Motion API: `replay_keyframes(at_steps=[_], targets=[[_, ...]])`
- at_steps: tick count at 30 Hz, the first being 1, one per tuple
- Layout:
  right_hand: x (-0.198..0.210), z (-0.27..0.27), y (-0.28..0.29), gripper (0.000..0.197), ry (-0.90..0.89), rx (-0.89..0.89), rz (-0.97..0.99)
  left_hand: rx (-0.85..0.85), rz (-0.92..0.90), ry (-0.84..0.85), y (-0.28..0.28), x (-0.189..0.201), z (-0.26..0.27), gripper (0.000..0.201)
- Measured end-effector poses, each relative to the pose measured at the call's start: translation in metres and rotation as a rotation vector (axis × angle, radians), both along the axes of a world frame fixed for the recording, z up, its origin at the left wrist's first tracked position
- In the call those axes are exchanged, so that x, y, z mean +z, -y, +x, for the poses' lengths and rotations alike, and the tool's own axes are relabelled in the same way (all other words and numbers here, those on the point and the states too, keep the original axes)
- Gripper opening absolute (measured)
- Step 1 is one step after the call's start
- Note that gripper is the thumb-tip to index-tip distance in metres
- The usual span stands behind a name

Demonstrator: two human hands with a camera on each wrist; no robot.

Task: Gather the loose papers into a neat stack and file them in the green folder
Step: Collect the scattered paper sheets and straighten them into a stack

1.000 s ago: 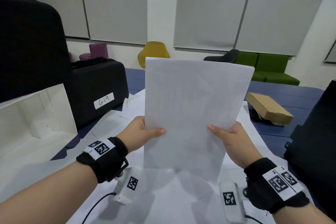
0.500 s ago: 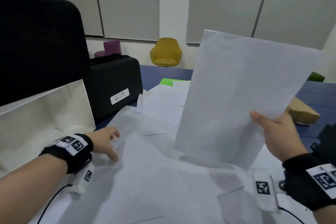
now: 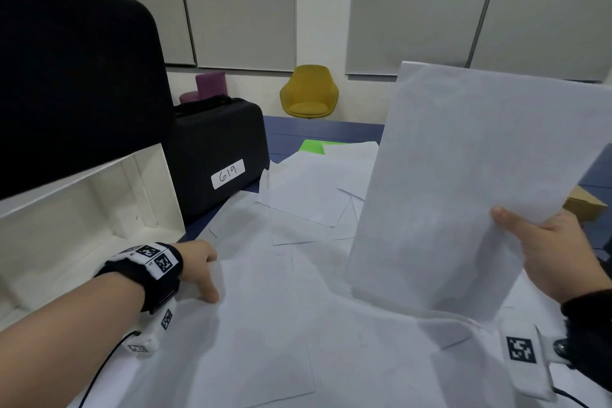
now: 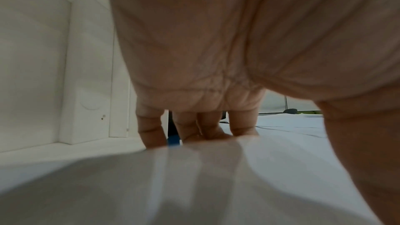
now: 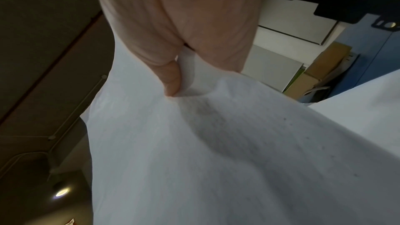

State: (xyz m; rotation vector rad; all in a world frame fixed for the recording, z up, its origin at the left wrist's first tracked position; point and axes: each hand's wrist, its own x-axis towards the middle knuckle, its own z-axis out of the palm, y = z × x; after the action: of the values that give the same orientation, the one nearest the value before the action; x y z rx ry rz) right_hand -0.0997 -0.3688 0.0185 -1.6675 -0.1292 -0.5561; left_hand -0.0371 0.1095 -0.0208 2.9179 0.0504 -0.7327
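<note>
My right hand (image 3: 520,228) pinches a stack of white papers (image 3: 463,189) at its right edge and holds it upright above the table; in the right wrist view the thumb (image 5: 171,81) presses on the front sheet (image 5: 216,143). My left hand (image 3: 203,270) is low at the left. Its fingers curl over the left edge of a loose sheet (image 3: 265,325) lying on the table, and its thumb lies on top. In the left wrist view the fingertips (image 4: 205,129) dip behind the raised edge of that sheet (image 4: 194,168). More loose sheets (image 3: 308,189) lie farther back. A corner of the green folder (image 3: 313,146) shows beneath them.
A white open box (image 3: 82,225) stands at the left under a large black case (image 3: 76,76). A second black case labelled 619 (image 3: 218,149) sits behind it. A cardboard box (image 3: 584,205) lies at the right on the blue table (image 3: 324,131).
My left hand let go of the stack and went down and left to a sheet on the table. The right hand alone carried the stack to the right.
</note>
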Motion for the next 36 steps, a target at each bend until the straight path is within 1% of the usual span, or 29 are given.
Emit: replay_keyframes(at_steps=[3,4,6,7,9,11,12,13,14,15,16,18,19,20,21,23,24,26,27,28,30,31,32,33,34,35,36], targets=[[0.002,-0.002,-0.002,0.081,0.016,-0.018,0.001,-0.074,-0.015,0.032,0.009,0.0,-0.002,0.021],[0.003,-0.002,-0.002,0.081,0.021,-0.012,0.007,-0.105,-0.005,0.058,0.015,0.001,-0.003,0.017],[0.004,-0.002,-0.002,0.072,0.025,-0.025,0.015,-0.146,-0.01,0.096,0.028,0.002,-0.002,0.022],[0.004,-0.001,0.0,0.064,0.021,-0.033,0.019,-0.168,-0.024,0.12,0.035,0.003,-0.001,0.023],[0.004,0.0,0.002,0.046,0.027,-0.038,0.016,-0.224,-0.052,0.16,0.052,0.004,0.003,0.018],[0.005,0.0,0.001,0.04,0.036,-0.046,0.002,-0.27,-0.073,0.199,0.069,0.003,0.007,0.033],[0.003,0.002,0.004,0.033,0.039,-0.049,0.007,-0.282,-0.084,0.208,0.078,0.002,0.009,0.036],[0.002,0.003,0.005,0.023,0.035,-0.056,-0.001,-0.293,-0.097,0.211,0.085,0.001,0.01,0.036],[0.002,0.003,0.005,0.018,0.028,-0.056,-0.012,-0.3,-0.108,0.205,0.092,-0.002,0.012,0.034],[0.001,0.003,0.006,0.017,0.024,-0.041,-0.014,-0.305,-0.114,0.193,0.098,-0.004,0.015,0.034],[0.001,0.003,0.008,0.02,0.024,-0.019,-0.002,-0.308,-0.107,0.179,0.103,-0.007,0.016,0.032],[0.003,0.0,0.009,0.034,0.026,-0.022,-0.027,-0.318,-0.088,0.169,0.113,-0.011,0.017,0.027],[0.004,0.0,0.011,0.03,0.032,-0.042,-0.035,-0.321,-0.092,0.165,0.116,-0.014,0.018,0.032],[0.005,0.0,0.014,0.02,0.046,-0.059,-0.047,-0.322,-0.097,0.159,0.119,-0.015,0.019,0.036],[0.007,-0.001,0.016,0.015,0.058,-0.076,-0.058,-0.316,-0.099,0.148,0.119,-0.016,0.019,0.037],[0.006,-0.002,0.023,0.012,0.058,-0.082,-0.043,-0.294,-0.106,0.103,0.118,-0.017,0.021,0.034],[0.007,-0.005,0.024,0.019,0.053,-0.07,-0.028,-0.281,-0.12,0.086,0.117,-0.017,0.021,0.033],[0.005,-0.007,0.025,0.051,0.042,-0.066,-0.018,-0.264,-0.132,0.082,0.115,-0.017,0.019,0.034],[0.005,-0.009,0.025,0.06,0.043,-0.076,-0.014,-0.259,-0.139,0.09,0.114,-0.018,0.018,0.035],[0.004,-0.01,0.025,0.059,0.038,-0.068,-0.016,-0.254,-0.139,0.102,0.113,-0.018,0.017,0.036],[0.003,-0.011,0.027,0.035,0.042,-0.078,-0.001,-0.258,-0.136,0.154,0.113,-0.019,0.015,0.036],[0.004,-0.013,0.027,0.028,0.042,-0.087,0.006,-0.262,-0.144,0.192,0.113,-0.02,0.015,0.034],[0.003,-0.014,0.027,0.033,0.038,-0.08,0.012,-0.257,-0.163,0.234,0.113,-0.021,0.014,0.031],[0.003,-0.014,0.027,0.045,0.035,-0.078,0.01,-0.252,-0.19,0.283,0.113,-0.021,0.013,0.027],[0.004,-0.016,0.027,0.054,0.038,-0.088,0.009,-0.247,-0.225,0.331,0.112,-0.02,0.012,0.023],[0.005,-0.016,0.028,0.052,0.031,-0.096,0.019,-0.239,-0.264,0.375,0.112,-0.019,0.011,0.023],[0.006,-0.016,0.028,0.044,0.021,-0.09,0.031,-0.214,-0.307,0.414,0.111,-0.018,0.011,0.024]])
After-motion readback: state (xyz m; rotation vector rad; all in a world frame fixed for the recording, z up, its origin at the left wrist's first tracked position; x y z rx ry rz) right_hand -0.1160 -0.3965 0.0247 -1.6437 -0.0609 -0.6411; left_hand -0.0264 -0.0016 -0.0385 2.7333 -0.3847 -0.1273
